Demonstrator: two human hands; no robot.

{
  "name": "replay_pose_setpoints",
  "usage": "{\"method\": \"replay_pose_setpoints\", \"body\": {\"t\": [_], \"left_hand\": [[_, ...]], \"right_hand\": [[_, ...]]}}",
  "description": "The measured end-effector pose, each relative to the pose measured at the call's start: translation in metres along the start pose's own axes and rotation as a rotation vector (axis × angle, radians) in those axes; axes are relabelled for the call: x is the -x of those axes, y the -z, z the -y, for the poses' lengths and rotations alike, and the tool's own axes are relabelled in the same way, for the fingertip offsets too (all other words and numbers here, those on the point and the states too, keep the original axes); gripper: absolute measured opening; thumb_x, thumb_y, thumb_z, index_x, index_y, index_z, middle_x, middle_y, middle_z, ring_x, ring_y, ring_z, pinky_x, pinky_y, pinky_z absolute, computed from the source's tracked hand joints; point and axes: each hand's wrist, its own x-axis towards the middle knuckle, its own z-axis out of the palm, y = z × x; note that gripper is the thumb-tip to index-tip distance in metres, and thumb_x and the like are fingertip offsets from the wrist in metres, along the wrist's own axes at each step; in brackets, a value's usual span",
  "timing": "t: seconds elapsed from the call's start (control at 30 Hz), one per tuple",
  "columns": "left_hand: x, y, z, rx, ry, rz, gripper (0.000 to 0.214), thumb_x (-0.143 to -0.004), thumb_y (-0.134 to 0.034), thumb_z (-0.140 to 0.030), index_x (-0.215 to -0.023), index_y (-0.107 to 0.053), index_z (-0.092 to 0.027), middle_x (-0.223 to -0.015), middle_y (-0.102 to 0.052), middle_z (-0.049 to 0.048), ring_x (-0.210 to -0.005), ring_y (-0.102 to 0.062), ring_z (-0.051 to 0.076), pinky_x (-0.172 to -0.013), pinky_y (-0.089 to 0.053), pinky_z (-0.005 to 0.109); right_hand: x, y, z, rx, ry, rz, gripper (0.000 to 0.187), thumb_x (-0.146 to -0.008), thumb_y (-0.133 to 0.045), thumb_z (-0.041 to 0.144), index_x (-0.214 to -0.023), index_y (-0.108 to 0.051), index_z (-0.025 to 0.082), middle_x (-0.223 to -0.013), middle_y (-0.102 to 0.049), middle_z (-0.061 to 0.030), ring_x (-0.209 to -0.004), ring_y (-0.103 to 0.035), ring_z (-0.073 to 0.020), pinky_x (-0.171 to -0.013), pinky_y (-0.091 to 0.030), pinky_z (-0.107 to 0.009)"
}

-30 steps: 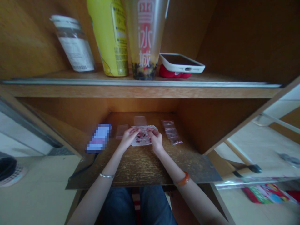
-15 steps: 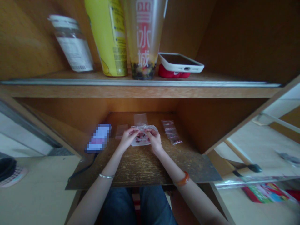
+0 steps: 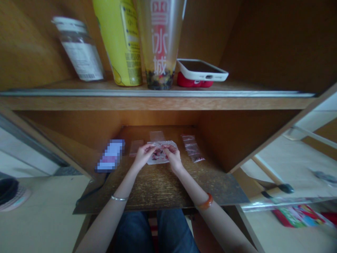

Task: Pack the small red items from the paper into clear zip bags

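Both hands work close together over a crinkled clear plastic bag (image 3: 159,159) of small dark red pieces, on the worn wooden desk surface. My left hand (image 3: 144,154) has its fingers pinched at the bag's upper left. On the right side, my right hand (image 3: 172,154) is closed the same way, its fingertips pointing inward. Just beyond the fingers a flat clear plastic bag (image 3: 157,136) stands out; its lower edge is hidden, and it appears to be between the fingertips. Another flat clear bag (image 3: 135,148) lies left of my left hand.
Right of my hands lies a clear packet (image 3: 193,148) with reddish contents. A blurred-out phone-like screen (image 3: 110,155) with a cable is at left. On the shelf above stand a white-capped jar (image 3: 81,52), yellow bottle (image 3: 119,45), drink cup (image 3: 160,49) and white-cased phone (image 3: 202,70).
The top edge of the flat clear bag beyond my fingers has dropped slightly. My hands stay almost in place, with only small finger movement.
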Motion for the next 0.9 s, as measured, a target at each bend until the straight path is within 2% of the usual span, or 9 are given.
{"method": "replay_pose_setpoints", "body": {"t": [0.23, 0.43, 0.7, 0.9], "left_hand": [[0.000, -0.003, 0.002, 0.025, -0.015, 0.016, 0.023, -0.068, -0.069, -0.037, -0.076, -0.068, -0.015, -0.075, -0.069, 0.0046, -0.072, -0.064, 0.018, -0.067, -0.052, 0.028], [-0.001, -0.004, 0.007, 0.029, -0.007, 0.012, 0.026, -0.069, -0.070, -0.040, -0.077, -0.067, -0.015, -0.070, -0.067, 0.0035, -0.066, -0.062, 0.017, -0.059, -0.051, 0.026], [0.000, -0.007, 0.010, 0.033, -0.031, 0.023, 0.028, -0.072, -0.068, -0.042, -0.080, -0.068, -0.015, -0.078, -0.070, 0.0050, -0.072, -0.064, 0.018, -0.067, -0.052, 0.028], [0.001, -0.006, 0.006, 0.026, -0.021, 0.008, 0.027, -0.072, -0.067, -0.041, -0.079, -0.067, -0.015, -0.074, -0.068, 0.0051, -0.067, -0.063, 0.018, -0.061, -0.053, 0.028]], "right_hand": [[-0.001, 0.001, -0.003, -0.002, 0.016, 0.040, 0.023, -0.063, -0.068, 0.038, -0.074, -0.067, 0.017, -0.069, -0.066, -0.0021, -0.062, -0.058, -0.0149, -0.052, -0.041, -0.024], [0.000, 0.001, -0.006, 0.027, 0.026, 0.027, 0.023, -0.064, -0.067, 0.038, -0.075, -0.068, 0.017, -0.072, -0.068, -0.0035, -0.063, -0.059, -0.0159, -0.052, -0.042, -0.024], [0.000, 0.001, -0.007, 0.070, 0.030, 0.014, 0.024, -0.066, -0.066, 0.038, -0.075, -0.068, 0.016, -0.073, -0.068, -0.0039, -0.064, -0.058, -0.0153, -0.052, -0.041, -0.023], [0.002, 0.000, -0.004, 0.048, 0.028, 0.065, 0.026, -0.065, -0.068, 0.040, -0.079, -0.069, 0.017, -0.075, -0.069, -0.0042, -0.064, -0.060, -0.0156, -0.053, -0.044, -0.024]]}}
